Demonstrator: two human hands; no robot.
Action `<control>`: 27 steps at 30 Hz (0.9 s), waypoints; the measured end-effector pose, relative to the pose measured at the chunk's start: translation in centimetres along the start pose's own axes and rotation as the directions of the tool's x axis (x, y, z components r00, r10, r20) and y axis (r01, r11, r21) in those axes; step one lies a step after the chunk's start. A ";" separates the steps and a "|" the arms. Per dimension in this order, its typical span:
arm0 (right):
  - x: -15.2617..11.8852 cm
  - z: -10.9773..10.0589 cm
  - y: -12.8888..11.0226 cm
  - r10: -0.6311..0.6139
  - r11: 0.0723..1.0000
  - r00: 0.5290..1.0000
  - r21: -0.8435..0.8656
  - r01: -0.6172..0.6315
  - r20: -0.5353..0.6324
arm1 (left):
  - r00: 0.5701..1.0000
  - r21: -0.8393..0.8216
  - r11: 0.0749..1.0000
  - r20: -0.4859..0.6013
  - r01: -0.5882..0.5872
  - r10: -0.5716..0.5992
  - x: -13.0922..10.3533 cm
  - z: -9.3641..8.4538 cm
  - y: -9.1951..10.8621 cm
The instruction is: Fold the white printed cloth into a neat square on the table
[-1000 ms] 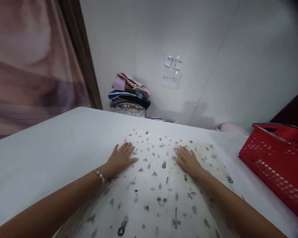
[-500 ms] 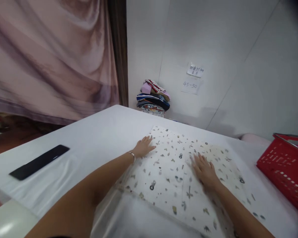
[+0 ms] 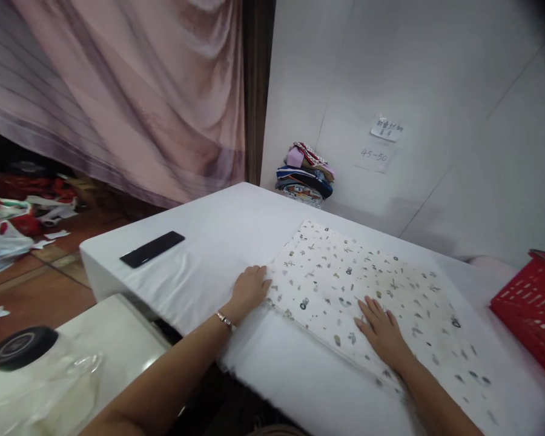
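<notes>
A white cloth with small printed motifs (image 3: pixel 358 284) lies flat on the white-covered table (image 3: pixel 227 224). At the cloth's left edge is my left hand (image 3: pixel 251 287), its fingertips at the border and a bracelet on its wrist; the fingers look close together and lie low, and whether they pinch the edge cannot be made out. My right hand (image 3: pixel 381 330) rests palm down on the printed surface, fingers spread, holding nothing.
A dark flat phone-like object (image 3: pixel 152 249) lies on the table's left part. A red basket (image 3: pixel 533 303) stands at the right edge. Folded clothes (image 3: pixel 304 174) are stacked by the wall. A pale surface with a black round object (image 3: pixel 22 347) is at lower left.
The view has swung left. My left hand has moved from the cloth's upper left side down its edge toward me. The cloth's near edge now lies flat, and my right hand stays on it.
</notes>
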State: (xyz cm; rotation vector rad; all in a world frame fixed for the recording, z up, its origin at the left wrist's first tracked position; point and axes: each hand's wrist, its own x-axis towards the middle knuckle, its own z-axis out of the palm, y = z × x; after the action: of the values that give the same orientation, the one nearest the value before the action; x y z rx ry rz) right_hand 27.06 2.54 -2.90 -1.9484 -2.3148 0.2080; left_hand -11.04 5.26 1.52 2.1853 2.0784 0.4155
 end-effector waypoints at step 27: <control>11.0 -1.3 -22.8 0.074 0.376 0.957 0.881 -0.288 0.281 | 0.955 -0.210 0.934 0.002 -0.288 0.295 -1.4 0.6 0.6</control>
State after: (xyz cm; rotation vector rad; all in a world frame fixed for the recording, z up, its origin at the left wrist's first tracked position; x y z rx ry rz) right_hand 3.30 9.57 2.25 -1.5171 -1.3841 1.4295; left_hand -10.38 3.94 0.96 2.3559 1.6100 0.5874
